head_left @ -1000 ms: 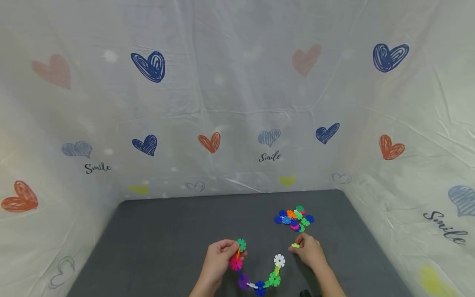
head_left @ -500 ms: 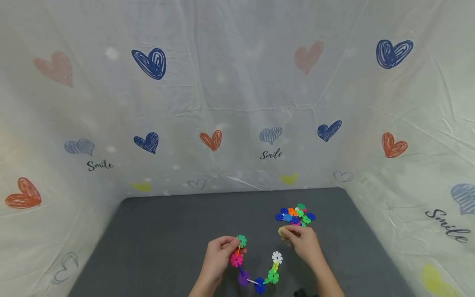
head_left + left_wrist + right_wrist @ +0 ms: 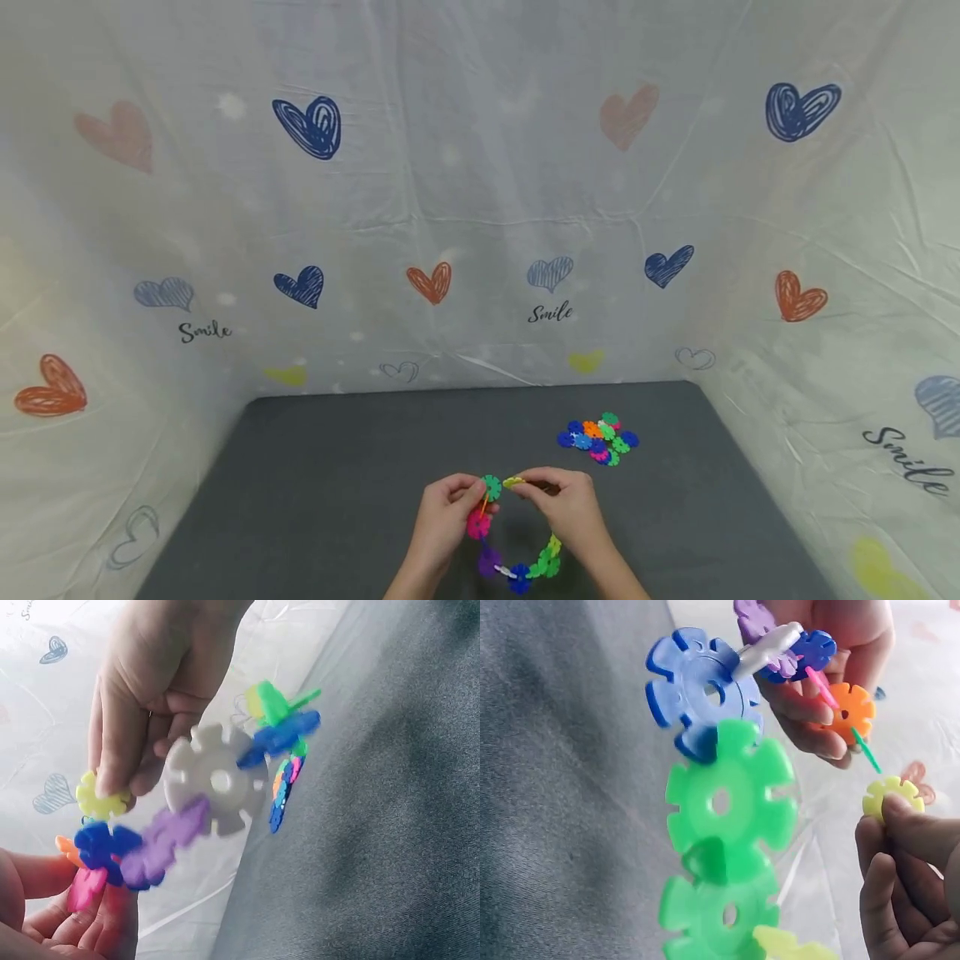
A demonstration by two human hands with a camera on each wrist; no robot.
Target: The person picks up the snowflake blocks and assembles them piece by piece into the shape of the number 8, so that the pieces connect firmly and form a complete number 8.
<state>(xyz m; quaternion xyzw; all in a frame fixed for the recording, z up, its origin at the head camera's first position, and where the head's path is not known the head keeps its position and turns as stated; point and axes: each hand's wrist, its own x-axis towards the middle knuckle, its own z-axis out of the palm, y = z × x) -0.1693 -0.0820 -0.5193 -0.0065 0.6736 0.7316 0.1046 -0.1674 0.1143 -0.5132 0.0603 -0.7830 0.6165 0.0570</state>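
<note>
A chain of notched plastic snowflake discs hangs from my left hand (image 3: 448, 518), which pinches it near the green disc (image 3: 492, 487) at its upper end. Below that come a pink disc (image 3: 478, 524), a purple one (image 3: 490, 562), a blue one (image 3: 519, 578) and a bright green one (image 3: 550, 563). Between thumb and fingers my right hand (image 3: 567, 507) holds a loose yellow disc (image 3: 893, 799). Its edge is close to the green disc; I cannot tell whether they touch. My right hand hides the chain's other end in the head view.
A pile of loose discs (image 3: 597, 437) in several colours lies towards the back right of the dark grey table (image 3: 360, 483). A pale curtain (image 3: 480, 192) printed with hearts stands behind the table and along both sides.
My right hand has carried the yellow disc left from near the pile to the green disc. The left hand keeps its hold with little movement.
</note>
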